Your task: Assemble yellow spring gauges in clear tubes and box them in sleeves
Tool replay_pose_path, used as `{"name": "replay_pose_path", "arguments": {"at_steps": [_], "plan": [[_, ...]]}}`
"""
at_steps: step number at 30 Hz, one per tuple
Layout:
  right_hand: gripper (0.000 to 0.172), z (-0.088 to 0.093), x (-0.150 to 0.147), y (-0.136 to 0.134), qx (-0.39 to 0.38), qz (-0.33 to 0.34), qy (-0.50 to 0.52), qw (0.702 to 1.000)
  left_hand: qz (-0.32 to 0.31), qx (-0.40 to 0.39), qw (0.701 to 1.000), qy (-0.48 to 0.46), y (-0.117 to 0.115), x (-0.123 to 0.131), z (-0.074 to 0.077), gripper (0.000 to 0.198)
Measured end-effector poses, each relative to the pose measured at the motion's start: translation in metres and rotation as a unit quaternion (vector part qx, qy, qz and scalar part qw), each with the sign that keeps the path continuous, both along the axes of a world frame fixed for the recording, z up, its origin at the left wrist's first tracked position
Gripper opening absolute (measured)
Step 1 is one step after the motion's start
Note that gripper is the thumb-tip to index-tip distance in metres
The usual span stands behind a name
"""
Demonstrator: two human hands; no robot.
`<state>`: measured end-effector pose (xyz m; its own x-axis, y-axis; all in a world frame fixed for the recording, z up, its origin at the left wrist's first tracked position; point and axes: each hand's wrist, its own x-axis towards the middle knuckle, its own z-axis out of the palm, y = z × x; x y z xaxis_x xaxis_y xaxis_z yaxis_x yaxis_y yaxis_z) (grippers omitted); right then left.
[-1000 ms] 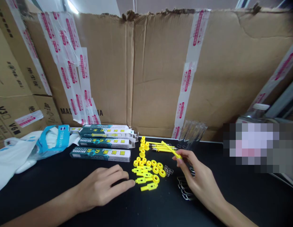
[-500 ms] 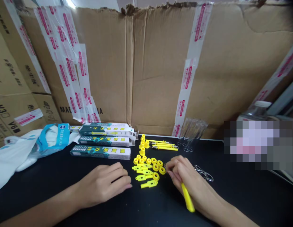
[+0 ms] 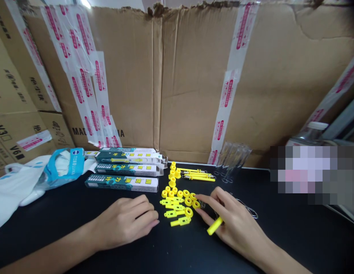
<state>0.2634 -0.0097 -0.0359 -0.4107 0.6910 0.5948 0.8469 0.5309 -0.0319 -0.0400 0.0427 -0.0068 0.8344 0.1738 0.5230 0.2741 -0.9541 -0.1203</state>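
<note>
My right hand (image 3: 235, 222) pinches a yellow plastic rod (image 3: 215, 226) that sticks out to the lower left, its other end hidden in my fingers. The fingertips reach a cluster of yellow plastic rings (image 3: 188, 201). My left hand (image 3: 127, 222) rests on the black tabletop (image 3: 293, 239), holding nothing, just left of several flat yellow plastic tags (image 3: 174, 208). Further back stand yellow plastic spools (image 3: 172, 179) and several yellow rods with metal ends (image 3: 197, 174). A bent wire clip (image 3: 247, 208) lies behind my right hand, partly hidden.
Several teal and white boxes (image 3: 121, 183) lie left of the yellow parts. Clear plastic sleeves (image 3: 232, 161) lean at the back. A white bag with a blue packet (image 3: 64, 167) sits far left. A cardboard wall (image 3: 194, 83) closes the table's back edge.
My right hand has turned, and the yellow rod now points lower left instead of toward me. Its fingers have spread over the rings. My left hand has barely moved.
</note>
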Motion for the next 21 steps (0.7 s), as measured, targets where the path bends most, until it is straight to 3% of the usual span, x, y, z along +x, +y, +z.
{"name": "replay_pose_path", "arguments": {"at_steps": [4,10,14,18,21], "plan": [[0.019,0.000,0.000,0.001,-0.004,0.004,-0.008,1.000,0.020,-0.091,0.995,-0.033,-0.003,0.002,-0.001,0.012],[0.012,0.001,0.000,0.002,0.001,0.020,0.014,1.000,0.044,-0.243,0.961,-0.120,-0.016,0.019,-0.006,0.012],[0.011,0.004,-0.008,-0.006,0.021,0.029,0.049,0.998,0.075,-0.334,0.922,-0.181,-0.025,0.036,-0.011,0.013],[0.021,0.015,-0.027,-0.026,0.038,0.093,0.072,0.992,0.057,-0.427,0.890,-0.150,-0.033,0.049,-0.011,0.053],[0.024,0.021,-0.040,-0.039,0.022,0.116,0.044,0.992,0.013,-0.517,0.844,-0.141,-0.039,0.055,-0.009,0.039]]}}
